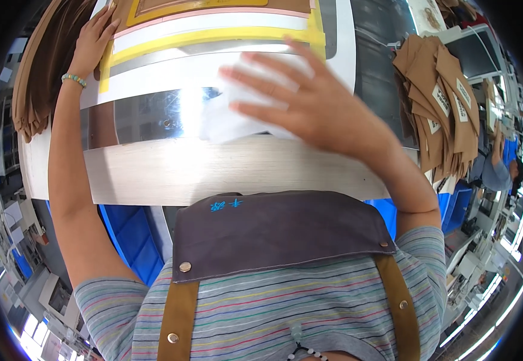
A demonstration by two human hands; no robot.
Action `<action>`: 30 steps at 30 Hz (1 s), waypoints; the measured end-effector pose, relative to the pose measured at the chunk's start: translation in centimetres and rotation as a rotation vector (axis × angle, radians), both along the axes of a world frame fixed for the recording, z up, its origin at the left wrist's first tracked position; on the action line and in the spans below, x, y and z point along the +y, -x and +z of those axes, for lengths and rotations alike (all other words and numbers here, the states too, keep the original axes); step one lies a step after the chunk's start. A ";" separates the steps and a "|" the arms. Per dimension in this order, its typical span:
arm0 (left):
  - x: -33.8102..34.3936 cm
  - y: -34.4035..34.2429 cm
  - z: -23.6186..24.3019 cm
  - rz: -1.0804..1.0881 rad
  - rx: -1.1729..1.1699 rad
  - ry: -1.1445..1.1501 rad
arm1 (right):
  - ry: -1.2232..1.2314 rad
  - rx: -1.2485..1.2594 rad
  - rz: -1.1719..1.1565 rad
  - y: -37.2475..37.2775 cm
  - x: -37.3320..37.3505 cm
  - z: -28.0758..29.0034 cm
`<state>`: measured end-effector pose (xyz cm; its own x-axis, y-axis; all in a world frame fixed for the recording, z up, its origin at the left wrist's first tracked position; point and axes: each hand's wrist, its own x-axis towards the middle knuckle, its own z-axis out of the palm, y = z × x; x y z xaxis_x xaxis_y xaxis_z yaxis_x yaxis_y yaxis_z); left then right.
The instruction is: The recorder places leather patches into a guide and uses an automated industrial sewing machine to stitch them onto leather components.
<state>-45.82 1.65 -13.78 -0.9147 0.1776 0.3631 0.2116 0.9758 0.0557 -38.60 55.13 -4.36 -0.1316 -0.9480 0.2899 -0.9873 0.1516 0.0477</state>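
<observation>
My left hand rests with fingers apart at the left edge of a flat layered work piece, beside brown material framed by yellow and pink strips on a white board. My right hand, blurred, is spread open over the board's near part. Beneath it lies a pale white sheet, partly hidden by the hand; whether my fingers touch it I cannot tell. A shiny metal strip runs along the board's near side.
Brown sheets hang at the left. Labelled brown pieces are piled right. The pale table edge is before me, blue bins below. A co-worker is at far right, near machines and a grey metal surface.
</observation>
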 end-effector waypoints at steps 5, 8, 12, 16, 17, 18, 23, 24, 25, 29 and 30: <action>4.9 1.6 -0.3 -0.003 -0.009 -0.104 | 0.138 -0.213 -0.152 2.6 4.3 3.6; 6.9 2.7 -0.4 -0.033 0.009 -0.166 | 0.196 -0.234 -0.270 2.9 6.3 3.5; 9.8 5.5 -1.0 -0.042 0.109 -0.108 | 0.314 -0.486 -0.433 2.3 6.2 1.8; 14.4 7.0 -2.1 0.039 0.012 -0.084 | 0.365 -0.475 -0.473 2.8 5.7 0.6; 17.3 6.8 -2.1 0.039 0.132 -0.110 | 0.364 -0.466 -0.485 2.9 6.2 0.6; 19.2 6.6 -1.7 0.042 0.251 -0.134 | 0.342 -0.475 -0.455 3.1 6.8 0.7; 19.7 6.3 -1.3 0.195 0.221 0.043 | 0.237 -0.680 -0.249 3.4 8.0 0.7; 19.7 6.7 -1.4 0.196 0.228 0.048 | 0.195 -0.635 -0.261 3.2 7.7 0.1; 19.8 7.0 -1.6 0.241 0.191 0.126 | 0.153 -0.588 -0.273 3.1 7.3 -0.4; 20.1 7.4 -2.2 0.228 0.263 -0.001 | 0.202 -0.395 -0.382 3.3 6.8 -0.2; 19.7 7.0 -2.3 0.230 0.276 -0.093 | 0.201 -0.387 -0.368 2.9 6.9 0.5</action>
<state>-52.82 21.38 -16.05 -0.7924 -0.0665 0.6064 0.0068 0.9930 0.1178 -41.49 62.04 -3.85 -0.5755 -0.7507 0.3243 -0.8072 0.4580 -0.3724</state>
